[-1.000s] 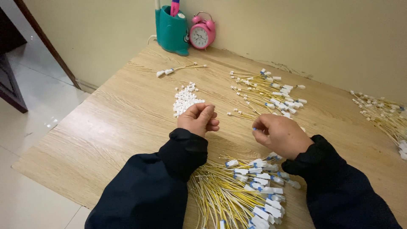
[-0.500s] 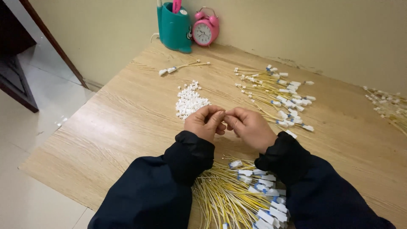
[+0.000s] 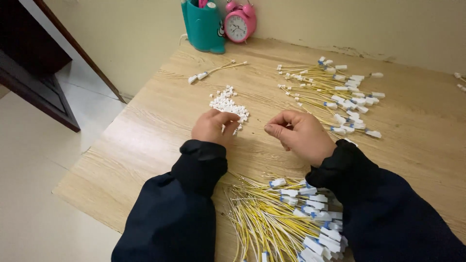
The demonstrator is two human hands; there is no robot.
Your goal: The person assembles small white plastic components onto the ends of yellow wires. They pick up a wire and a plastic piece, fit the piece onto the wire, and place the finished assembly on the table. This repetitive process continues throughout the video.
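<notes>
My left hand [image 3: 212,127] rests on the wooden table [image 3: 145,140] with its fingertips curled down onto the near edge of a small pile of white plastic connector pieces [image 3: 224,102]. Whether a piece is pinched is hidden by the fingers. My right hand [image 3: 300,136] hovers a little to the right, thumb and forefinger pinched together. A thin yellow wire [image 3: 352,127] with a white end comes out from behind it to the right. Both arms are in dark sleeves.
A heap of yellow wires with white and blue ends [image 3: 286,218] lies between my forearms at the near edge. A second spread of such wires [image 3: 335,90] lies beyond my right hand. At the back stand a teal holder [image 3: 204,26] and a pink alarm clock [image 3: 239,22]. Two loose wires [image 3: 216,70] lie at the far left.
My hands were pressed together at the fingertips half a second ago. They have parted: the left hand has reached forward to the white pile, while the right stays pinched.
</notes>
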